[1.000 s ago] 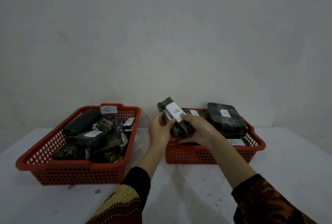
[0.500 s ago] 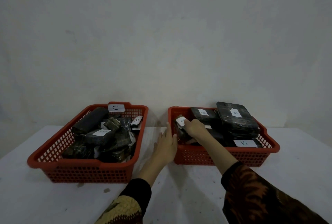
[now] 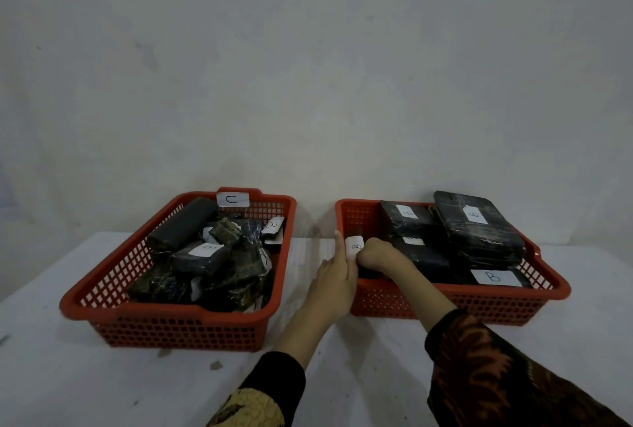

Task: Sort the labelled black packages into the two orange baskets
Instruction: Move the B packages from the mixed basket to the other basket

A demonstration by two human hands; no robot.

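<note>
Currently: right hand (image 3: 373,255) clamped on B-labelled package (image 3: 355,246) inside right basket (image 3: 445,303); left hand (image 3: 334,277) flat, fingers straight, against basket's outer left wall.

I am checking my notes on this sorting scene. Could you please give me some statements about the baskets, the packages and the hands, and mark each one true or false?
1. The right hand holds a package with a white label inside the right basket. True.
2. The left hand is inside the left basket. False: it is at the left wall of the right basket, with straight fingers.
3. The left basket carries a white tag on its far rim. True.
4. The packages in the left basket lie in neat stacks. False: they lie in a loose pile.
5. Both baskets stand on the white table. True.
</note>
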